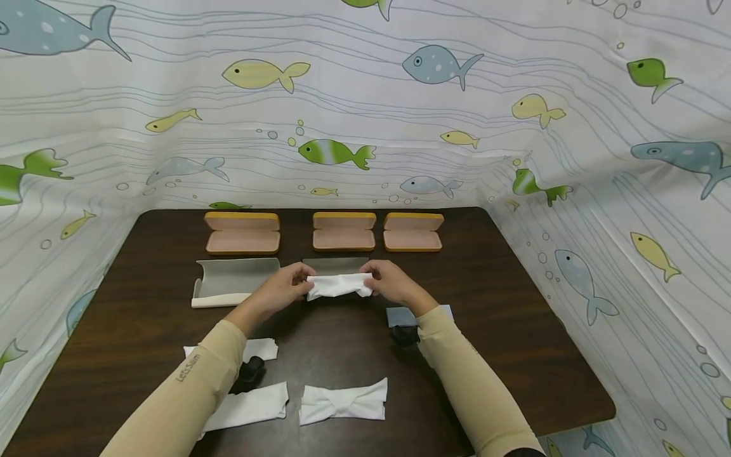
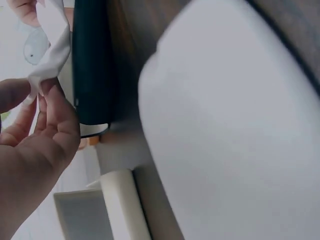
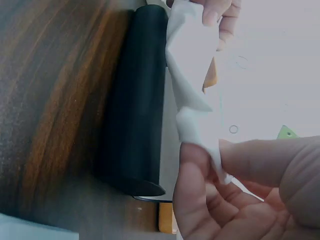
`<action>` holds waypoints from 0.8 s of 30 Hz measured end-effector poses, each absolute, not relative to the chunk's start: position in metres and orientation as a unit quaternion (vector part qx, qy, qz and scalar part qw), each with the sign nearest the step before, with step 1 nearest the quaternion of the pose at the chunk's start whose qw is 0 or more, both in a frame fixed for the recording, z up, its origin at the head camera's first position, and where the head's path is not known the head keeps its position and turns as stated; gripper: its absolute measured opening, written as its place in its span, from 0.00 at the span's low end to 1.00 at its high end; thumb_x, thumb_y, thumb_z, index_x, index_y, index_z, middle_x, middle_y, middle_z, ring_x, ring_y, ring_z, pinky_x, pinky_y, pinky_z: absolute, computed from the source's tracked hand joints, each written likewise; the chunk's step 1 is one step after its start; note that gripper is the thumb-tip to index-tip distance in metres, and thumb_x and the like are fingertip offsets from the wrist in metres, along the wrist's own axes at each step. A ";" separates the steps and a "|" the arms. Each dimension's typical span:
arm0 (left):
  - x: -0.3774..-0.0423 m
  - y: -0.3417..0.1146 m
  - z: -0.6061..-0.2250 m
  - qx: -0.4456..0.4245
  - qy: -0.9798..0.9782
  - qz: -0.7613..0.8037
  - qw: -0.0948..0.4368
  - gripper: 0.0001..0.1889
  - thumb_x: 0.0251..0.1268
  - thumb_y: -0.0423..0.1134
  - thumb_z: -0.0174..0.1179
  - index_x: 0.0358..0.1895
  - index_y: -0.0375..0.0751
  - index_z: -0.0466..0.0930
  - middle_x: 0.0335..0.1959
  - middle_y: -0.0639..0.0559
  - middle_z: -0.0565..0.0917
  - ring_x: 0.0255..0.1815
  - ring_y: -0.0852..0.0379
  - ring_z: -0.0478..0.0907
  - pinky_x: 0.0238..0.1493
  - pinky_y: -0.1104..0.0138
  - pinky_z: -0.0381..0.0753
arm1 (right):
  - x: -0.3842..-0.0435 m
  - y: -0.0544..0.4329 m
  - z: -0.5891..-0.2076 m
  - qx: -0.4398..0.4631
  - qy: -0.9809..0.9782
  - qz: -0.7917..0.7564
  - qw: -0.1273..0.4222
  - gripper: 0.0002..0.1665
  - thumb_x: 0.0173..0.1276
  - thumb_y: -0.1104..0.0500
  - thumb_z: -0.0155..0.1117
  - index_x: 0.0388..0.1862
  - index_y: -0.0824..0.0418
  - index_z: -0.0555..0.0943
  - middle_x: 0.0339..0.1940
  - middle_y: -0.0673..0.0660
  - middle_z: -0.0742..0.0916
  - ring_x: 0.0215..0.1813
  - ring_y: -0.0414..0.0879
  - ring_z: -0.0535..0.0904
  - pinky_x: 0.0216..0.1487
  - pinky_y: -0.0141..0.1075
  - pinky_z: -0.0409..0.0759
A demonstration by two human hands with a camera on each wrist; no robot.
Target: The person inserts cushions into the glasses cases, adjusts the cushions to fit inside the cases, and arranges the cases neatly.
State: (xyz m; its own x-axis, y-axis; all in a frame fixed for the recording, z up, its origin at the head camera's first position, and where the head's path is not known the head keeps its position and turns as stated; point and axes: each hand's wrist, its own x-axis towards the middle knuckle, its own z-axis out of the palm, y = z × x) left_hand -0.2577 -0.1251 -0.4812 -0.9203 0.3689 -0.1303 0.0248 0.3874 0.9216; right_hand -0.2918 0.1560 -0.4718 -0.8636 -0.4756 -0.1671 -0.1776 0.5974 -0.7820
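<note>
Both hands hold a white cloth headband (image 1: 339,285) stretched level between them, above the middle of the table. My left hand (image 1: 294,282) pinches its left end between thumb and fingers. At the other end, the right hand (image 1: 391,282) grips the fabric the same way; in the right wrist view its thumb and fingertips (image 3: 192,162) press on the cloth. Just behind the band lies an open dark eyeglass case (image 3: 135,100) with a grey lining, partly hidden by the band and hands. A headband with a gathered middle (image 1: 342,403) lies nearer the front edge.
Three open yellow eyeglass cases with pink lining, left (image 1: 242,241), middle (image 1: 344,239) and right (image 1: 413,239), line the back. A cream case (image 1: 228,279) lies open at left. More white bands (image 1: 251,406) lie under the left forearm. A blue flat piece (image 1: 401,317) sits beside the right wrist.
</note>
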 end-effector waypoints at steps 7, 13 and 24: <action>-0.268 -0.124 -0.487 0.106 0.853 0.498 0.116 0.13 0.77 0.31 0.55 0.59 0.32 0.74 0.52 0.38 0.77 0.54 0.41 0.76 0.51 0.52 0.77 | -0.299 0.148 -0.479 -0.195 0.914 -0.331 0.129 0.13 0.76 0.66 0.60 0.57 0.63 0.81 0.45 0.57 0.84 0.41 0.48 0.77 0.45 0.42 0.78; -0.274 -0.122 -0.491 0.113 0.874 0.466 0.075 0.12 0.74 0.30 0.57 0.56 0.31 0.77 0.48 0.39 0.80 0.49 0.44 0.77 0.49 0.53 0.77 | -0.302 0.144 -0.484 -0.192 0.925 -0.311 0.108 0.13 0.76 0.65 0.60 0.56 0.62 0.82 0.51 0.58 0.85 0.44 0.48 0.76 0.48 0.43 0.79; -0.278 -0.115 -0.495 0.179 0.917 0.356 0.009 0.11 0.69 0.27 0.61 0.52 0.32 0.80 0.45 0.40 0.81 0.43 0.45 0.78 0.47 0.51 0.79 | -0.303 0.139 -0.492 -0.233 0.945 -0.221 0.061 0.14 0.76 0.66 0.60 0.57 0.61 0.82 0.54 0.57 0.85 0.57 0.52 0.79 0.58 0.44 0.79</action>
